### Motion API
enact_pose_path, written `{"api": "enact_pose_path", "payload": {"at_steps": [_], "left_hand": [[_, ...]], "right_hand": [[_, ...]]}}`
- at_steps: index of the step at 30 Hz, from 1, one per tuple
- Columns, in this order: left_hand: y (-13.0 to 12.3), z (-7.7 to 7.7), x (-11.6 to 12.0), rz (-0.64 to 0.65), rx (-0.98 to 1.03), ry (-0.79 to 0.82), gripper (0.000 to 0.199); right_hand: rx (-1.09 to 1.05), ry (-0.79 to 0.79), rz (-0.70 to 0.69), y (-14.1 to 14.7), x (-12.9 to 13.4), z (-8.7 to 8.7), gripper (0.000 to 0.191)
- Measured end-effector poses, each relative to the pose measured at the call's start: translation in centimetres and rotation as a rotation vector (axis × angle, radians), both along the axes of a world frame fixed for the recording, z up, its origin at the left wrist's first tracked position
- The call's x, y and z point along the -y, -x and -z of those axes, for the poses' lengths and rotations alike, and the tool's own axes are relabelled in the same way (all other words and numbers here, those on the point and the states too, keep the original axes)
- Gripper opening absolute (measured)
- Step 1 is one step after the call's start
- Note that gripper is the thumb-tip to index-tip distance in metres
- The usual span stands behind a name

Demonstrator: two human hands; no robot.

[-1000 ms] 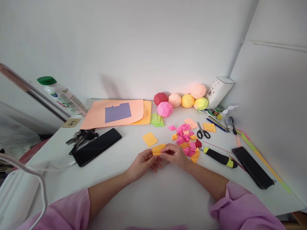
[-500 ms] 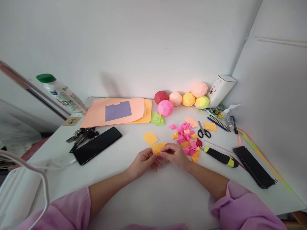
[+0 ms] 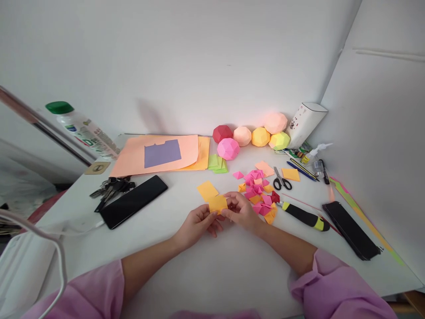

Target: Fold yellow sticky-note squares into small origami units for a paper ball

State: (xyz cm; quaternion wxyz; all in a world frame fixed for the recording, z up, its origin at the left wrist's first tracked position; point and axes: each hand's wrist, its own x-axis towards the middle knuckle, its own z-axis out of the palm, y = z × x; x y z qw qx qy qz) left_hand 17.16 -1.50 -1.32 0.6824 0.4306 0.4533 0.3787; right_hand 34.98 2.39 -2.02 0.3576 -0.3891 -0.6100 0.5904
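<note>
My left hand (image 3: 198, 224) pinches the lower left of a small orange-yellow square of paper (image 3: 218, 204). The paper's right side is between the thumb and fingers of my right hand (image 3: 241, 212). Both hands hold it just above the white table. Just behind it lies another orange-yellow paper square (image 3: 207, 191). To the right of my right hand spreads a heap of folded pink and orange paper pieces (image 3: 255, 188), with a small red folded piece (image 3: 275, 196) at its edge.
Faceted paper balls (image 3: 228, 149) stand along the wall. Scissors (image 3: 282, 180), a cutter (image 3: 305, 216) and a black case (image 3: 352, 230) lie right. Left are a phone (image 3: 133, 202), keys (image 3: 113, 188), peach paper sheets (image 3: 129, 155) and a bottle (image 3: 86, 130). Green paper squares (image 3: 218, 164) lie behind.
The held paper now shows more of its face, its upper edge slightly higher. My right fingers have lifted a little along its right side. Both hands remain in nearly the same place.
</note>
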Motion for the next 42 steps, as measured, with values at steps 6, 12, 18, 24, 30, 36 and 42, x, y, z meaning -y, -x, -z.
{"api": "enact_pose_path", "payload": {"at_steps": [6, 12, 18, 24, 30, 36, 42], "left_hand": [[0.0, -0.2, -0.1, -0.048, 0.024, 0.006, 0.040], [0.0, -0.3, 0.0, -0.048, 0.017, 0.013, 0.041], [0.1, -0.3, -0.1, -0.048, 0.028, 0.021, 0.039], [0.1, -0.3, -0.1, -0.035, 0.028, 0.029, 0.039], [0.1, -0.4, -0.1, -0.027, 0.026, 0.029, 0.039], [0.2, -0.5, -0.2, 0.021, -0.016, 0.039, 0.037], [0.2, -0.4, -0.2, 0.086, -0.062, 0.051, 0.036]], "right_hand": [[0.080, 0.033, -0.052, 0.1, -0.2, -0.7, 0.026], [0.170, 0.044, -0.077, 0.1, -0.3, -1.1, 0.026], [0.164, 0.039, -0.080, -0.1, -0.3, -1.2, 0.027], [0.144, 0.045, -0.092, -0.1, -0.4, -1.0, 0.028], [0.133, 0.046, -0.091, -0.1, -0.4, -0.8, 0.028], [0.127, 0.036, -0.108, -0.2, -0.5, -0.7, 0.026], [0.086, 0.032, -0.148, -0.3, -0.5, -0.3, 0.026]]}}
